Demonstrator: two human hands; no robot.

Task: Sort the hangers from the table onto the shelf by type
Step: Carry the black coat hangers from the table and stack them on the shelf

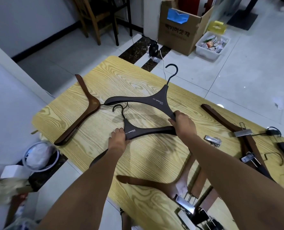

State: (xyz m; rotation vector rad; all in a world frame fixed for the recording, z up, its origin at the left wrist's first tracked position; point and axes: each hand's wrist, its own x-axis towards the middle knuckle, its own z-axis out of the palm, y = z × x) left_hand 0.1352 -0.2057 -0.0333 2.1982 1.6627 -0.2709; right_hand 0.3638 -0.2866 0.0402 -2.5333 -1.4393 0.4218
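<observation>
A person's two bare arms reach forward over a pale wood-grain counter (138, 80) strewn with hangers. The left hand (118, 136) is clenched around the neck of the nearer grey hanger (148, 131), thumb on top beside its white lettering. This hanger's black hook curls away from the hand, toward the far side of the counter. One arm runs rightward until its tip slips behind the right wrist. The other slants back beneath the left forearm, toward the person.

The right hand (182, 122) grasps the tip of one arm of the farther grey hanger (156, 101), fingers wrapped over it. From that hand the arm climbs away and leftward to the neck. The second arm stretches left, well past the left hand, so the long axis lies roughly crosswise. The hook points away and slightly right, past the counter's far edge.

To the left of the left hand lies a brown wooden hanger (88, 110), bent like a boomerang. To the right of the right hand lie brown clip hangers (224, 120) with metal clips. Under the forearms, closer to the person, rests another brown hanger (146, 181).
</observation>
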